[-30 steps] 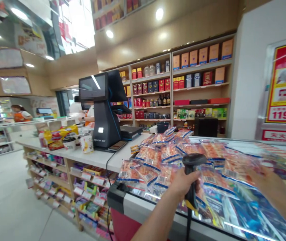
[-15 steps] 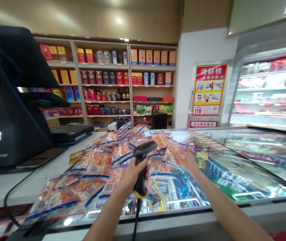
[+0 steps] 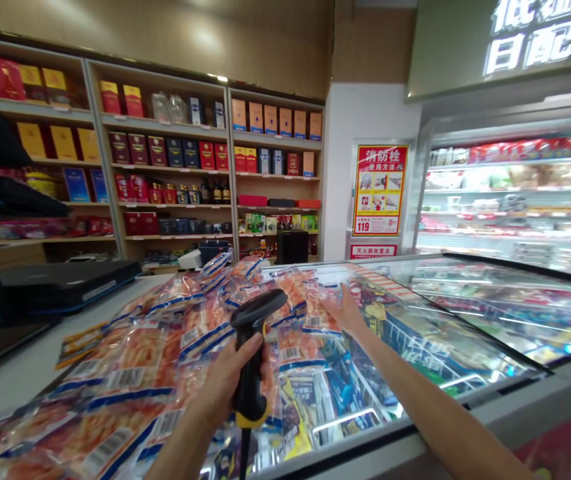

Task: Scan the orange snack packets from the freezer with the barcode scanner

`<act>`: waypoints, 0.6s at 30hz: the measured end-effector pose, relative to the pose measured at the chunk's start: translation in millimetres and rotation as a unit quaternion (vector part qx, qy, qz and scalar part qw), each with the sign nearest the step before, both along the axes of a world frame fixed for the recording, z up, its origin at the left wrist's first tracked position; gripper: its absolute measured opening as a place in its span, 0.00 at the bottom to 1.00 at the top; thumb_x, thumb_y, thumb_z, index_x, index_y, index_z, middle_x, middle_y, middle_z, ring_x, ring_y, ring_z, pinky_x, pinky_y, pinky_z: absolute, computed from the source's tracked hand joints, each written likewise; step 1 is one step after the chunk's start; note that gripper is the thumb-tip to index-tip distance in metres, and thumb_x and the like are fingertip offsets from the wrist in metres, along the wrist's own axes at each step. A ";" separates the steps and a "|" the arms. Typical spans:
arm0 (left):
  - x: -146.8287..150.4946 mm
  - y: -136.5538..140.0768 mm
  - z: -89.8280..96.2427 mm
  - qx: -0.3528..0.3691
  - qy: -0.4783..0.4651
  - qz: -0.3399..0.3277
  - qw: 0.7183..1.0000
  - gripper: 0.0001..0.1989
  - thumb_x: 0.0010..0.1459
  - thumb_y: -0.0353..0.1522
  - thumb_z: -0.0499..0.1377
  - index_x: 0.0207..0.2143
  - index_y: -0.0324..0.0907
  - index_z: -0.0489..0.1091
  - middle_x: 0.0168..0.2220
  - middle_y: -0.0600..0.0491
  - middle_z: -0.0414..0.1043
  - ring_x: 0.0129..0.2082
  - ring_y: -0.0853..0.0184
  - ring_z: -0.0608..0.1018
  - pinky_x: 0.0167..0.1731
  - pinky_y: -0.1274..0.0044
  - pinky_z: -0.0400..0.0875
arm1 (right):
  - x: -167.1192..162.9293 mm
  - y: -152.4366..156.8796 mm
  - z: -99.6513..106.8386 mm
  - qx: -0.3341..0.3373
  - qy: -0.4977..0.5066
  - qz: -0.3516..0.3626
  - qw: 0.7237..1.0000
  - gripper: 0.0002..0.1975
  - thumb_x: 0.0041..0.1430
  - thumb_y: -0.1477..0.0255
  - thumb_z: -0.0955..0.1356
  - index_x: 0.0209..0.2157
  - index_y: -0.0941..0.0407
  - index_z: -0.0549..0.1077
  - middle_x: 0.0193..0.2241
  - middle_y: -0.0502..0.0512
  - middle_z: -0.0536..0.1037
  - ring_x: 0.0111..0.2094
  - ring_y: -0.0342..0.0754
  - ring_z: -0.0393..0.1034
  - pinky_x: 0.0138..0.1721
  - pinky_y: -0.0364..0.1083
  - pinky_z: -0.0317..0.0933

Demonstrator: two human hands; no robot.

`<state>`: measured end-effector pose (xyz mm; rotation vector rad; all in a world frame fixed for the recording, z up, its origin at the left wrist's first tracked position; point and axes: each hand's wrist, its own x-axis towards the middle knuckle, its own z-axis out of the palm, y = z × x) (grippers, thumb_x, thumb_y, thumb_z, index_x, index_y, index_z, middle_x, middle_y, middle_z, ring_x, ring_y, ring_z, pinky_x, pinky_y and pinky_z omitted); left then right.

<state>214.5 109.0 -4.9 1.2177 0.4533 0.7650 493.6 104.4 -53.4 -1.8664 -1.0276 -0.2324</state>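
We are mid-scan: our left hand (image 3: 225, 380) grips the scanner (image 3: 253, 347) at lower centre while our right hand (image 3: 345, 310) pinches a packet (image 3: 318, 313) mid-frame, which probably needs its barcode turned toward the scanner.

Blk scanner (image 3: 253, 347) w/ yellow band; orange packets (image 3: 140, 353), blue-edged (white barcode labels); red poster (image 3: 379, 190).
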 end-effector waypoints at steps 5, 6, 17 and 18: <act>-1.3 3.8 -4.1 -0.021 0.019 -0.013 0.999 0.14 0.47 0.42 0.55 0.26 0.39 0.61 0.17 0.57 0.63 0.15 0.75 0.64 0.13 0.81 0.61 | -3.7 -6.2 -2.3 0.015 -0.070 -0.016 0.997 0.33 0.52 0.55 0.55 0.56 0.57 0.48 0.55 0.61 0.52 0.55 0.52 0.48 0.50 0.52 0.47; -0.3 3.1 -3.1 -0.020 0.019 -0.010 1.000 0.15 0.47 0.42 0.55 0.26 0.39 0.61 0.17 0.57 0.63 0.14 0.75 0.65 0.13 0.81 0.61 | -6.6 -8.7 -3.6 0.007 -0.104 -0.019 0.994 0.30 0.53 0.57 0.54 0.56 0.55 0.49 0.57 0.59 0.49 0.56 0.52 0.45 0.51 0.53 0.45; 32.3 2.8 26.7 0.069 0.051 0.001 0.996 0.16 0.46 0.43 0.55 0.21 0.38 0.61 0.16 0.57 0.63 0.14 0.76 0.65 0.15 0.83 0.59 | 3.7 -2.5 -11.9 -0.076 -0.107 0.073 0.989 0.28 0.55 0.59 0.51 0.55 0.57 0.52 0.55 0.58 0.55 0.56 0.51 0.46 0.52 0.52 0.45; 32.3 4.8 23.9 0.063 0.047 0.002 0.997 0.16 0.46 0.43 0.55 0.22 0.37 0.61 0.17 0.57 0.64 0.14 0.76 0.65 0.14 0.84 0.59 | 9.9 -4.4 -10.9 -0.063 -0.077 0.040 0.994 0.29 0.55 0.59 0.52 0.54 0.59 0.55 0.53 0.60 0.58 0.54 0.51 0.50 0.51 0.51 0.47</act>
